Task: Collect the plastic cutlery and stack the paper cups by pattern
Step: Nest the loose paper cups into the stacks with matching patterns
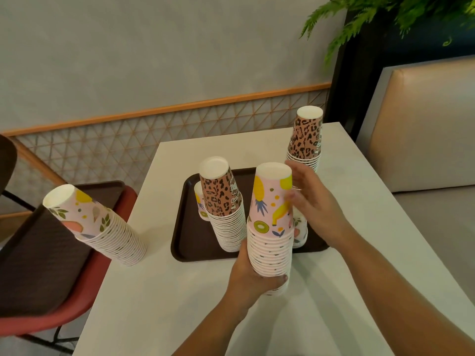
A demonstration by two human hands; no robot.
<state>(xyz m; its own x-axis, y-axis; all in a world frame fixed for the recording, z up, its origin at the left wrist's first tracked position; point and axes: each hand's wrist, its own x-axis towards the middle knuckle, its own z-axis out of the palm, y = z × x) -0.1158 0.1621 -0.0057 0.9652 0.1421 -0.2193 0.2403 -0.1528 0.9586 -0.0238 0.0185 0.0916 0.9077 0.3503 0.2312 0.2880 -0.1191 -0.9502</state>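
My left hand (253,276) grips the lower part of a tall upside-down stack of fruit-pattern cups (272,227) held above the white table (359,253). My right hand (312,201) lies against the top cup's right side, fingers fairly straight and blurred. A leopard-pattern stack (225,206) stands on the brown tray (185,235), with a single fruit-pattern cup (200,201) behind it and another cup (300,231) half hidden behind my stack. A second leopard stack (306,137) stands at the table's far right. A leaf-and-fruit stack (102,227) leans at the table's left edge. No cutlery is visible.
A red chair (84,299) at the left carries another brown tray (38,260). A beige bench (424,140) runs along the right side. The wall with a lattice panel (128,147) stands behind the table, and a fern (385,16) hangs at the top right.
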